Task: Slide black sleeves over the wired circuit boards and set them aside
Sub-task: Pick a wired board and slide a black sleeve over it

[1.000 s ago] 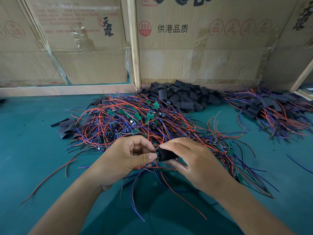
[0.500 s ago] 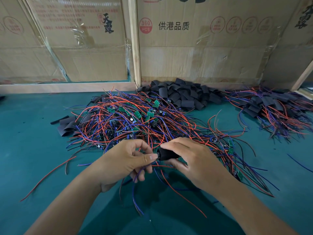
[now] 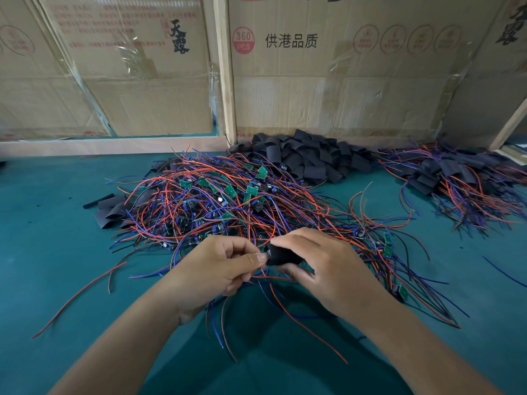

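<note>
The right hand (image 3: 328, 269) pinches a black sleeve (image 3: 282, 256) between thumb and forefinger, above the bench's (image 3: 42, 252) near middle. The left hand (image 3: 216, 269), fingers curled, grips what seems the board's end at the sleeve's mouth, wires (image 3: 273, 297) trailing below. Both forearms angle inward from the near edge.

Matt black sleeve (image 3: 282, 256), cardboard boxes (image 3: 328, 81)

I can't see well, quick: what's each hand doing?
Left hand: pinching the wired end at the black sleeve.
Right hand: gripping the black sleeve.
</note>
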Demonstrator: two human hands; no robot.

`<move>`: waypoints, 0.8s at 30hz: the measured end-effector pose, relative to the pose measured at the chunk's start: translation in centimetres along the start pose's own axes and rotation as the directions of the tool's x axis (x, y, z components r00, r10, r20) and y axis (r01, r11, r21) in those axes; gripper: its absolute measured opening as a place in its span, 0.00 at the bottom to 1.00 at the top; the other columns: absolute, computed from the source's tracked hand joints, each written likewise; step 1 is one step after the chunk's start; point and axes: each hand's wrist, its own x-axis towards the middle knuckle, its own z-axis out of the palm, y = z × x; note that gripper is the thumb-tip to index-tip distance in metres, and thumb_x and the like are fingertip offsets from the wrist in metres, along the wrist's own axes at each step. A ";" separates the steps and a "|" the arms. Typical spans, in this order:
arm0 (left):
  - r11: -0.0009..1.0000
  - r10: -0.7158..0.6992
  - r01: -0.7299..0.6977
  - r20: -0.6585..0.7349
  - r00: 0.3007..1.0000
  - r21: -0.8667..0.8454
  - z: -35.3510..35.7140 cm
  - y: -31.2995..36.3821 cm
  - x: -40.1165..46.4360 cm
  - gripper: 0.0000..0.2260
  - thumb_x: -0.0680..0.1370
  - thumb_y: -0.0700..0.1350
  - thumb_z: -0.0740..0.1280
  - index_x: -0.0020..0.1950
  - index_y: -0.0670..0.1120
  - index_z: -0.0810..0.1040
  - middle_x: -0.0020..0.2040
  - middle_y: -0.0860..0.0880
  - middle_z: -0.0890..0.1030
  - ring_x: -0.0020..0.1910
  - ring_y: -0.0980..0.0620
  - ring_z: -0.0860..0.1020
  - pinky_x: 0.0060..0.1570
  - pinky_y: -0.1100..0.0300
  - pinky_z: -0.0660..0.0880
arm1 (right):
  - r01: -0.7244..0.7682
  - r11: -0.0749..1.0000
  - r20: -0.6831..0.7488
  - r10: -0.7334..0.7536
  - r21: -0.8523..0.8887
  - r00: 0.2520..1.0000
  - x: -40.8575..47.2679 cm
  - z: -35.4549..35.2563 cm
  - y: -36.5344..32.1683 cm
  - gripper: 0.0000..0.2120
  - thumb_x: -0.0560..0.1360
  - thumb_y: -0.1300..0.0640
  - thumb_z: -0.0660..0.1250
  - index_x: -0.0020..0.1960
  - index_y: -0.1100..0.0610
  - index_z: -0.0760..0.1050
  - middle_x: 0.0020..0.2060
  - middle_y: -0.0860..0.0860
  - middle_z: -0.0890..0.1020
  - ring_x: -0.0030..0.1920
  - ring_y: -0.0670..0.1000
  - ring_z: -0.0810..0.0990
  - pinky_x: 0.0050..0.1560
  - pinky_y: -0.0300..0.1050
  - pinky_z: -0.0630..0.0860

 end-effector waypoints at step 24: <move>0.992 -0.125 0.125 -0.017 0.992 -0.003 0.6 -0.3 0.2 0.09 0.77 0.40 0.67 0.37 0.42 0.73 0.26 0.48 0.69 0.20 0.54 0.59 0.22 0.66 0.58 | 0.022 1.000 -0.049 -0.022 0.000 0.999 -0.3 0.5 -0.8 0.13 0.73 0.55 0.72 0.55 0.58 0.79 0.48 0.48 0.83 0.48 0.50 0.81 0.46 0.45 0.76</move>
